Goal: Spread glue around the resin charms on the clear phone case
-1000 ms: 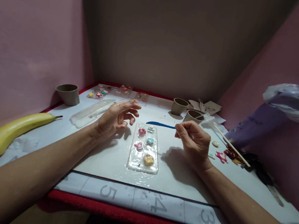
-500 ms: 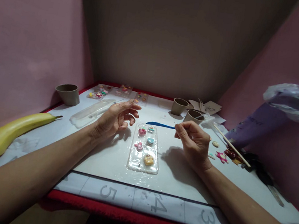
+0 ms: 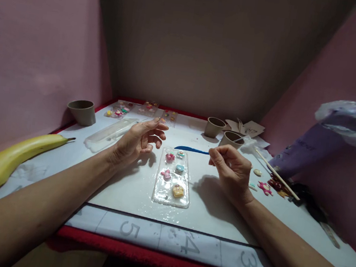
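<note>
A clear phone case [image 3: 160,194], glossy and wet-looking, lies on a white board [image 3: 117,195] between my hands. Small charms sit on it, among them a pink rabbit [image 3: 166,174], a blue one [image 3: 180,168] and a yellow toast-like one [image 3: 178,191]. My left hand [image 3: 143,135] hovers at the upper left of the case, fingers loosely spread and holding nothing. To the right, my right hand [image 3: 230,169] is closed in a pinch. From its thumb and fingertips a thin blue plastic spatula [image 3: 190,149] points left, beyond the case's far edge; its other end is hidden by the hand.
A banana [image 3: 20,158] and a cup [image 3: 82,113] stand at left, near a clear tray [image 3: 108,135]. Decorated cases [image 3: 148,108] lie at the back. Two more cups [image 3: 214,128], a stick [image 3: 277,173], loose charms [image 3: 265,189] and a purple bag-topped object [image 3: 304,145] are at right.
Both hands keep the same pose. The whole view has shifted very slightly; nothing else has visibly moved.
</note>
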`<action>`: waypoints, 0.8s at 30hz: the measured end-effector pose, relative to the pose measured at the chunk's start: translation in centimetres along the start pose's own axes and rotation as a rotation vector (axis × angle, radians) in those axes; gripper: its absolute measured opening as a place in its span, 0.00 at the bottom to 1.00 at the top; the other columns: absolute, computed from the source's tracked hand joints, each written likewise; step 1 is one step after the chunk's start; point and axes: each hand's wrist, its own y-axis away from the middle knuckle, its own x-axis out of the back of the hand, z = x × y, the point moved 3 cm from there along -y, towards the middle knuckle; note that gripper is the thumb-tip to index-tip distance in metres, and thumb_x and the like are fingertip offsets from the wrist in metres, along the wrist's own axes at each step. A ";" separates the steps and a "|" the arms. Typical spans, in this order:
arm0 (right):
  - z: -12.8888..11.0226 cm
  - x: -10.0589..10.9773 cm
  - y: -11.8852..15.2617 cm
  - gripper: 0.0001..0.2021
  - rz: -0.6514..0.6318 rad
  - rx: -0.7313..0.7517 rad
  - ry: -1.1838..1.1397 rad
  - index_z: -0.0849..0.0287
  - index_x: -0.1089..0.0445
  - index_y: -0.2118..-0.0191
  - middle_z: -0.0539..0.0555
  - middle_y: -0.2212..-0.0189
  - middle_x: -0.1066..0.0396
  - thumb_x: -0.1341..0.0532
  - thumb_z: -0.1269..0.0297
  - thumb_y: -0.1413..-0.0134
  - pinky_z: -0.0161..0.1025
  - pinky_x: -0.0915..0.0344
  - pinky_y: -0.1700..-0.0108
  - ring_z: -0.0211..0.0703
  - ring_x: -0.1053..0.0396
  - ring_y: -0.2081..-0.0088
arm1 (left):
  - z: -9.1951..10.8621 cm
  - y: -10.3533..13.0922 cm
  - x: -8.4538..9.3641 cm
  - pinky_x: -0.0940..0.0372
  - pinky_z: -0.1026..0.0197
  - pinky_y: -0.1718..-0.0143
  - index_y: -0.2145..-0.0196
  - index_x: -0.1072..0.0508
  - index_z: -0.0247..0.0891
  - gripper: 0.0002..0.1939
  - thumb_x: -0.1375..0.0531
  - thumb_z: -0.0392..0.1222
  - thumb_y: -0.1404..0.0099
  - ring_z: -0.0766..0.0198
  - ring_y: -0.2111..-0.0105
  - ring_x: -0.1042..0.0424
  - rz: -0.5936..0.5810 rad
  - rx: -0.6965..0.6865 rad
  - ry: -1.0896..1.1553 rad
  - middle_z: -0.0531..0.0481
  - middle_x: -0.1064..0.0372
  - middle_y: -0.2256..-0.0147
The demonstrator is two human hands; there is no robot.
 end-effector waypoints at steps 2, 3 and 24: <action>0.0 0.0 0.0 0.09 -0.001 -0.001 0.000 0.59 0.31 0.72 0.46 0.80 0.34 0.37 0.62 0.44 0.32 0.41 0.77 0.32 0.37 0.79 | 0.0 0.0 0.0 0.54 0.72 0.88 0.63 0.26 0.32 0.20 0.39 0.54 0.42 0.66 0.75 0.36 0.002 -0.001 -0.003 0.45 0.35 0.70; 0.0 0.0 0.0 0.09 -0.002 -0.003 0.002 0.59 0.31 0.72 0.46 0.80 0.34 0.37 0.62 0.44 0.33 0.41 0.76 0.32 0.37 0.79 | 0.0 0.0 0.0 0.54 0.72 0.88 0.63 0.26 0.32 0.20 0.38 0.54 0.42 0.66 0.75 0.36 0.004 0.001 -0.005 0.45 0.35 0.70; 0.0 0.0 0.1 0.10 0.001 -0.022 0.024 0.59 0.31 0.73 0.47 0.81 0.34 0.37 0.61 0.44 0.34 0.42 0.76 0.33 0.38 0.79 | 0.1 0.1 -0.4 0.45 0.64 0.79 0.66 0.24 0.32 0.20 0.36 0.55 0.45 0.67 0.77 0.41 0.042 -0.075 -0.007 0.48 0.37 0.74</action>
